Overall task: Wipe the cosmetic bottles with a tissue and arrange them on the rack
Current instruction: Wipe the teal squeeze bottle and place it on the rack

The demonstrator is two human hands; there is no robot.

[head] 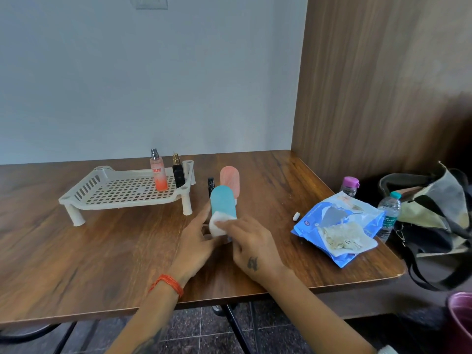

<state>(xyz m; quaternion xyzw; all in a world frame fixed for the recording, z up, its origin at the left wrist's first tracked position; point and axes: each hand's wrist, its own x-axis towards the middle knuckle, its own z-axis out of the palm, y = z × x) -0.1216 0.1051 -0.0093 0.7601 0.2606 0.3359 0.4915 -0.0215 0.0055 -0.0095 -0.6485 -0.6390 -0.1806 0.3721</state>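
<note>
From the head-worn camera we look down at a wooden table (102, 251) with a white perforated rack (122, 190) as our landmark. On the rack's far right corner two bottles already stand upright: a peach spray bottle (158, 172) and, just beside it, a black bottle with a gold top (178, 171). We judge these two finished. Just right of the rack a slim black tube (211, 185) and a pink bottle (229, 180) wait on the table, so we judge the task roughly half done. In front of the rack's near right leg, the teal bottle (222, 204) is being wiped. The left hand (196, 241), with an orange thread bracelet (167, 284) at its wrist, reaches in from the rack side with fingers curled round the bottle's lower part. The right hand (251, 247) presses a white tissue (217, 224) against the bottle's base, fingers bent over it. Both forearms angle inward from the table's near edge. Well right of the rack lies a blue wipes packet (337, 226), a small white cap (296, 216) near it, then two water bottles and a bag.
</note>
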